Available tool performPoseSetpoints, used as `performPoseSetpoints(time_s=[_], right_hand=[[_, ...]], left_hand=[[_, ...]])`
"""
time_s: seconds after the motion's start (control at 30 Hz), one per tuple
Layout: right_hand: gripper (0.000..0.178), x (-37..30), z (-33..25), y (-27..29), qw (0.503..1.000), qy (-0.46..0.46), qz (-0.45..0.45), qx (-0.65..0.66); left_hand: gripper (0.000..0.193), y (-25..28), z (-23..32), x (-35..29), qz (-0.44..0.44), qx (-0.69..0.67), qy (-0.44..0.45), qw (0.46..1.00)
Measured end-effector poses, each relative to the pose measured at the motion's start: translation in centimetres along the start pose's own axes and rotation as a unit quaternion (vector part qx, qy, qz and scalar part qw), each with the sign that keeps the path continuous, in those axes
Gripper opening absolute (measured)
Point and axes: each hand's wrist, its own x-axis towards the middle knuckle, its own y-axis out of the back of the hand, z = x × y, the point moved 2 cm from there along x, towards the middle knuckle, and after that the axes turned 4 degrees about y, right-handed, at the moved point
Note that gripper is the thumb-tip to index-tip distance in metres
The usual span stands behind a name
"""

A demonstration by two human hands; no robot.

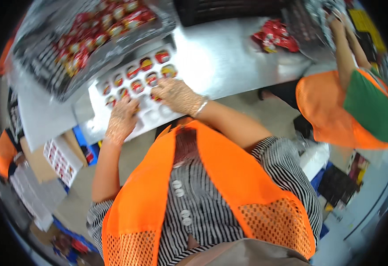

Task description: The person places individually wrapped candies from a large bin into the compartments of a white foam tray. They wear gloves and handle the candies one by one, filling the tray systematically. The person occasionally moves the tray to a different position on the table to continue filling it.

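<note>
A white tray [100,111] with round cells lies slanted on the metal table in front of me. Most of its far cells hold round candies [137,86] in red and gold wrappers, while several near cells show bare white. My left hand [122,119], in a thin see-through glove, is over the near left cells, its fingers curled down and their tips partly hidden. My right hand [176,95], gloved alike, reaches in from the right. Its fingers are closed at a red and gold candy [155,97] in a near cell.
Beyond the tray, a black crate [165,27] lined with transparent plastic holds many wrapped candies. A red heap of wrapped pieces [276,36] lies on the metal table [223,53]. At right, a co-worker in an orange vest [324,106] reaches over the table; another person [4,155] is far left.
</note>
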Motion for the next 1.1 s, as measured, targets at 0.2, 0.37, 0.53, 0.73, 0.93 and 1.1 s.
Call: performPoseSetpoints(time_s=[0.2, 0.37, 0.53, 0.73, 0.93, 1.1], right_hand=[[0.037, -0.1, -0.3, 0.8, 0.999, 0.001, 0.011, 0.031], [0.024, 0.2, -0.9, -0.4, 0.993, -0.04, -0.092, -0.069], [0.013, 2.1, -2.4, -0.2, 0.982, -0.08, -0.153, -0.082], [0.02, -1.8, 8.8, 9.2, 0.979, -0.019, 0.18, -0.099], [0.032, -11.0, 19.5, 20.7, 0.902, -0.347, 0.217, -0.136], [0.034, -7.0, 10.7, 13.3, 0.931, -0.313, 0.162, 0.095]], left_hand=[[0.03, -0.4, -1.4, -0.7, 0.019, -0.057, 0.0, 0.998], [0.026, -1.5, -0.8, -1.7, 0.037, 0.021, 0.084, 0.995], [0.021, -3.3, -3.2, 0.2, -0.017, 0.034, 0.079, 0.996], [0.022, -3.0, -2.0, -0.5, 0.037, 0.104, 0.055, 0.992], [0.011, -2.9, -2.7, -1.0, 0.068, 0.082, 0.024, 0.994], [0.012, -3.4, -2.6, -2.4, 0.131, 0.06, 0.048, 0.988]])
